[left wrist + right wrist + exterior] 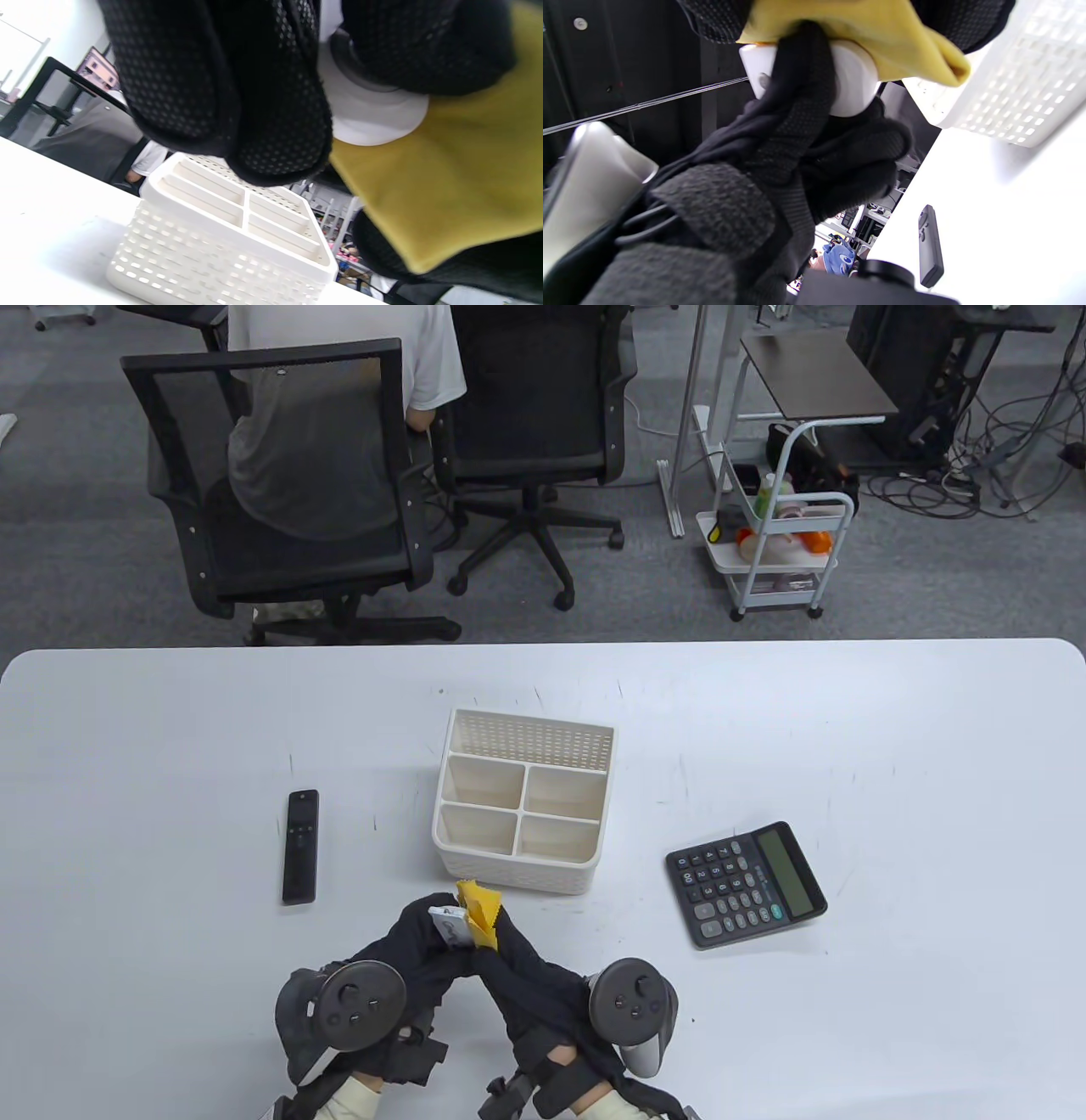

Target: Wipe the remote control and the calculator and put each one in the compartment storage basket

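The left hand (424, 933) grips a small white remote control (447, 923) just off the worktop (170, 746), at 6 o'clock from the storage basket (526, 802); the right hand (509, 959) pinches a yellow cloth (479, 912) against it. It looks light, stiff and smooth, so probably slippery: best held by its long edges. The black remote (301, 847) lies at 9 o'clock and the calculator (745, 882) at 4 o'clock, both flat and rigid; take each by its sides
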Motion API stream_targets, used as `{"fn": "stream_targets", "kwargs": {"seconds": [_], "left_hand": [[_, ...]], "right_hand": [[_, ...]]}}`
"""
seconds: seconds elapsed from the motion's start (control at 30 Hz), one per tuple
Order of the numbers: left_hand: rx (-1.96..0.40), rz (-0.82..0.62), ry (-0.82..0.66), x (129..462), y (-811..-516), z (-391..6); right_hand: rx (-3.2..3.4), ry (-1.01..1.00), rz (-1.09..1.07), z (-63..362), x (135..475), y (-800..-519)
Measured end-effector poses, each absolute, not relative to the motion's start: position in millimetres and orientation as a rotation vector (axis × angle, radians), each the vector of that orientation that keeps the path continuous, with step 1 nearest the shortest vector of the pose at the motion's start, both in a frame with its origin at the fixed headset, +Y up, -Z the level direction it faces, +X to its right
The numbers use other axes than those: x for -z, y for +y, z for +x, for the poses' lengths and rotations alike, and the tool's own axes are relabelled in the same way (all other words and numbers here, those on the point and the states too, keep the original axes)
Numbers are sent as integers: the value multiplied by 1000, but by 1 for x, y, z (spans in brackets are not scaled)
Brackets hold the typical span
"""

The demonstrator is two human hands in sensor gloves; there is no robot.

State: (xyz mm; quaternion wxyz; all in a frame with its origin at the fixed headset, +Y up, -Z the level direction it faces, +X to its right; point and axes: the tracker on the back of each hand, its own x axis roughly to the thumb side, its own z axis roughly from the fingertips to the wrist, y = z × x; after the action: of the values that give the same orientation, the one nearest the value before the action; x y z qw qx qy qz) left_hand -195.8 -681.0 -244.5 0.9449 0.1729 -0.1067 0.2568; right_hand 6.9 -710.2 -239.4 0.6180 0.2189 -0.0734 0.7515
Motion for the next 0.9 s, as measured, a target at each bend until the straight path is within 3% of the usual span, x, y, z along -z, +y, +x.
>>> {"fn": "stream_targets", "kwargs": {"seconds": [0.3, 0.57, 0.83, 0.9], "left_hand": [[-508, 348, -314, 241, -680, -187], [-482, 326, -189, 246, -683, -200], [-468, 289, -265, 244, -684, -189], [-495, 280, -219, 245, -683, -190]], "right_hand": [[-1698, -174, 489, 10, 244, -713], [-1748, -197, 549, 3, 236, -705], [-1710, -208, 510, 8, 240, -709], [-1716, -190, 500, 8, 241, -710]]}}
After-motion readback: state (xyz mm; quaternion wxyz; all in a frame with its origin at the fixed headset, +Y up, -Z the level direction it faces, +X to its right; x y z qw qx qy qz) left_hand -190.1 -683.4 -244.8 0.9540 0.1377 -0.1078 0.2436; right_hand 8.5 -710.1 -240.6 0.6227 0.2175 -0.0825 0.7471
